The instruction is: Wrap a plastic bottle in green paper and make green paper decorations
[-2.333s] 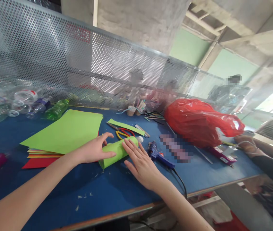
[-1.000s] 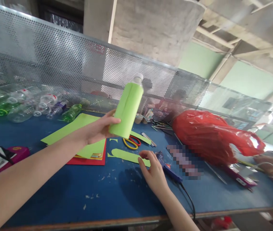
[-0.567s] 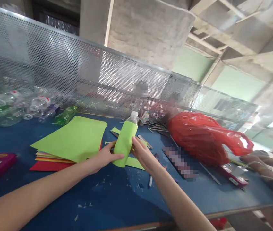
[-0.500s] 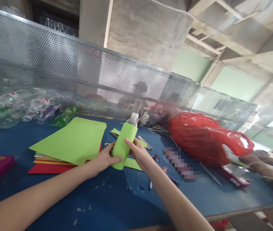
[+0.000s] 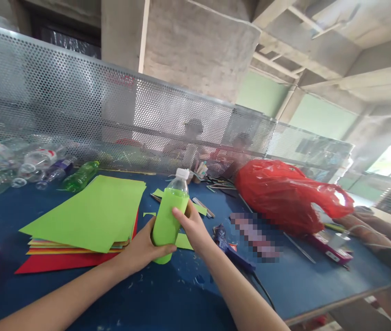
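Observation:
Between my two hands is a clear plastic bottle (image 5: 178, 185) with a white cap, its body wrapped in a sheet of light green paper (image 5: 170, 214). It leans slightly to the right at the top. My left hand (image 5: 147, 243) wraps round its lower left side, thumb across the front. Higher up, my right hand (image 5: 190, 223) grips the right side with the thumb on the paper. Left of the bottle lies a stack of coloured paper (image 5: 88, 211), green on top and red at the bottom. Green paper scraps (image 5: 184, 241) lie behind and beside the bottle.
Several empty plastic bottles (image 5: 36, 163) lie at the back left. A red plastic bag (image 5: 278, 193) sits at the right. A blue glue gun (image 5: 233, 253) with a cord rests right of my right hand. A perforated metal screen (image 5: 112, 115) borders the blue table (image 5: 167, 303). Another person's arms (image 5: 371, 230) are far right.
The view has shifted, and the wrapped bottle appears slightly lower, more to the left and more upright. Both hands keep hold of it. More of the glue gun shows.

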`<state>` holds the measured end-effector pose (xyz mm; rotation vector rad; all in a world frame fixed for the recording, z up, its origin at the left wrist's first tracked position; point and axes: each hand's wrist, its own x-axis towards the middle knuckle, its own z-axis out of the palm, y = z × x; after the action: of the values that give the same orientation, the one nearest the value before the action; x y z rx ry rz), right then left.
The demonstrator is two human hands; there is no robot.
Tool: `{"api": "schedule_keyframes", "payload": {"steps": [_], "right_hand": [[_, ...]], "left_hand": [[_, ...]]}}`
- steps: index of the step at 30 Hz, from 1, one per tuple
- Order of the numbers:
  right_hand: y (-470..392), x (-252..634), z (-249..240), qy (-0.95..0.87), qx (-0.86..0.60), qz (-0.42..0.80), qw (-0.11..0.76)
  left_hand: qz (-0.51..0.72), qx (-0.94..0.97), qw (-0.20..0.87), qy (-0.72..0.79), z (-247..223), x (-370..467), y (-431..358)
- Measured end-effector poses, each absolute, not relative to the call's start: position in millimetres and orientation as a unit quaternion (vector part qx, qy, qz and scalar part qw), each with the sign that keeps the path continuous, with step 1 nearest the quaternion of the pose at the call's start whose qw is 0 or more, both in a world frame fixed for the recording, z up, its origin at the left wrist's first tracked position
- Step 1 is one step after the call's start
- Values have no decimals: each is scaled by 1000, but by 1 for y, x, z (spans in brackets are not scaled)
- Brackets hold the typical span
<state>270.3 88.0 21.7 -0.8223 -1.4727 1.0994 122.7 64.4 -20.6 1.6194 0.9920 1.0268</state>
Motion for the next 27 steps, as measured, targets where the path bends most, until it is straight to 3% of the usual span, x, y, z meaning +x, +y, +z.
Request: {"api": "schedule_keyframes", "payload": {"steps": [11,19,27], "right_hand": [[79,279,20,-644,-277,527,481],[76,267,22,-587,-309,520,538],[82,267,21,-478,-307,599,564]], "left_hand": [[449,636,473,412,-14,127,56],[446,640,418,465,-15,136,55],[391,654,491,422,-9,127,56]]}}
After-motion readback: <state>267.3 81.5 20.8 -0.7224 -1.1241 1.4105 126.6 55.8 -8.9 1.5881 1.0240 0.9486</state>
